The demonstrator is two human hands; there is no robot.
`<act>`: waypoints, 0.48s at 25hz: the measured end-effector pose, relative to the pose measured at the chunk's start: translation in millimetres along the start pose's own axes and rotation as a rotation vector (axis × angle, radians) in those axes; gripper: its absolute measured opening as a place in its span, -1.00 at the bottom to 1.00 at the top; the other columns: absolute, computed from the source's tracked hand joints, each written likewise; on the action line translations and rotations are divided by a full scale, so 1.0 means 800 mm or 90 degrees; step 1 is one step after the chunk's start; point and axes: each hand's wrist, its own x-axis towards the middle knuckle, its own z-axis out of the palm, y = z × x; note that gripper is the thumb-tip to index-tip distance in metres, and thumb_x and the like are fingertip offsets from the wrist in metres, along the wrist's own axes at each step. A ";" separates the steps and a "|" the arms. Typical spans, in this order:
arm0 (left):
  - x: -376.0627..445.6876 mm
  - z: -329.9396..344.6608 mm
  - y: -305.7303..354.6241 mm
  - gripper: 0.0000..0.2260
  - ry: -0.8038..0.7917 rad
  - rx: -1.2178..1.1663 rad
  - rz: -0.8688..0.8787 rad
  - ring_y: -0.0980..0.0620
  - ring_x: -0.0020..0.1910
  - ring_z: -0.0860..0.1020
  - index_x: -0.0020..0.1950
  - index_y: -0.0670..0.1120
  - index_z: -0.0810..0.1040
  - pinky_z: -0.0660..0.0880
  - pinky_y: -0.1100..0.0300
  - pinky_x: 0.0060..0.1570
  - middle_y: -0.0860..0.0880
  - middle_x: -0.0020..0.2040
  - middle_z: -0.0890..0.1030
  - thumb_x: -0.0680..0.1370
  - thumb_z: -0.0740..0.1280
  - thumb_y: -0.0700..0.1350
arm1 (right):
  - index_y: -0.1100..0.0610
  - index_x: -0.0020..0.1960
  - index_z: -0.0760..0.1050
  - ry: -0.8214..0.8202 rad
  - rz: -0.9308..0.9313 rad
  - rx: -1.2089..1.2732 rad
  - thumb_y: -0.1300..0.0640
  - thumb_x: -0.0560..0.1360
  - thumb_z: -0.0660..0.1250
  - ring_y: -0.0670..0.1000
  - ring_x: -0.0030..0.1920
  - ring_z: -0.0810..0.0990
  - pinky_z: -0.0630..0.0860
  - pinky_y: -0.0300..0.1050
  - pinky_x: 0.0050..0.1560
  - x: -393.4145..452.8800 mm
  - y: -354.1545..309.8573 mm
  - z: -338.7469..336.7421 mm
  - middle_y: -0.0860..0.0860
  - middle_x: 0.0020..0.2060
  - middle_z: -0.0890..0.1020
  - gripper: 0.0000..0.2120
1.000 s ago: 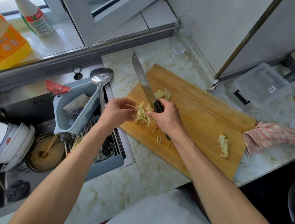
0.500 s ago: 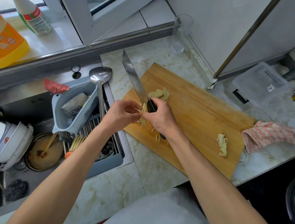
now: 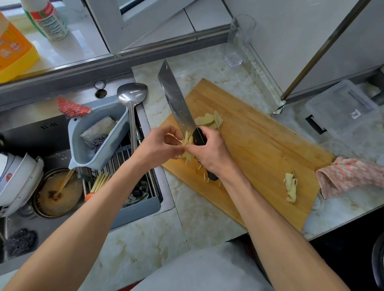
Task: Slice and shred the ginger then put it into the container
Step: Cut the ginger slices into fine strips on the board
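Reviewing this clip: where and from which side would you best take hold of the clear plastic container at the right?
Probably by a long side wall of the clear plastic container, coming from above on its near side. It lies flat on the counter, apart from the cutting board, with its near edge unobstructed.

Knife handle (image 3: 198,136) mostly concealed within the right hand (image 3: 211,150). Ginger shreds (image 3: 187,142) partly covered by both hands' fingers. Orange bottle (image 3: 4,47) cropped at frame edge.

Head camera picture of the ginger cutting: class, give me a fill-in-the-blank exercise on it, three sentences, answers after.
1. The right hand grips the black handle of the ____.
2. The wooden cutting board lies on a ____ countertop.
3. The clear plastic container sits to the ____ of the board.

Missing words: cleaver; marble; right
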 end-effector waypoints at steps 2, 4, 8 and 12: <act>0.002 0.003 0.000 -0.80 0.006 -0.007 -0.006 -0.02 -0.28 0.61 -0.08 -0.13 0.48 0.62 0.06 -0.11 -0.09 -0.25 0.63 0.45 0.46 -0.34 | 0.27 -0.08 0.51 -0.001 0.006 0.008 0.28 0.37 0.42 -0.02 -0.41 0.40 0.35 -0.12 -0.45 -0.001 0.000 0.002 -0.01 -0.38 0.45 -0.84; 0.003 0.002 -0.002 -0.79 0.024 -0.024 -0.013 0.02 -0.31 0.59 -0.11 -0.13 0.45 0.63 0.06 -0.10 -0.06 -0.30 0.59 0.45 0.43 -0.37 | 0.28 -0.10 0.51 0.013 0.015 0.018 0.29 0.38 0.41 -0.04 -0.43 0.38 0.32 -0.14 -0.44 -0.002 0.001 0.000 -0.03 -0.41 0.43 -0.88; 0.004 -0.008 -0.011 -0.80 0.058 -0.056 -0.033 0.01 -0.25 0.59 -0.12 -0.14 0.45 0.65 0.07 -0.12 -0.10 -0.25 0.57 0.47 0.42 -0.38 | 0.14 -0.18 0.50 0.036 0.039 0.021 0.30 0.40 0.42 -0.02 -0.43 0.37 0.34 -0.11 -0.40 -0.003 0.006 -0.012 -0.05 -0.41 0.41 -0.87; 0.004 -0.007 -0.013 -0.84 0.073 -0.074 -0.027 -0.02 -0.23 0.63 -0.09 -0.18 0.50 0.64 0.12 -0.18 -0.16 -0.21 0.63 0.48 0.44 -0.37 | 0.17 -0.11 0.54 0.035 0.041 -0.004 0.22 0.42 0.47 0.01 -0.38 0.43 0.39 -0.08 -0.37 -0.002 0.009 -0.016 -0.01 -0.37 0.45 -0.88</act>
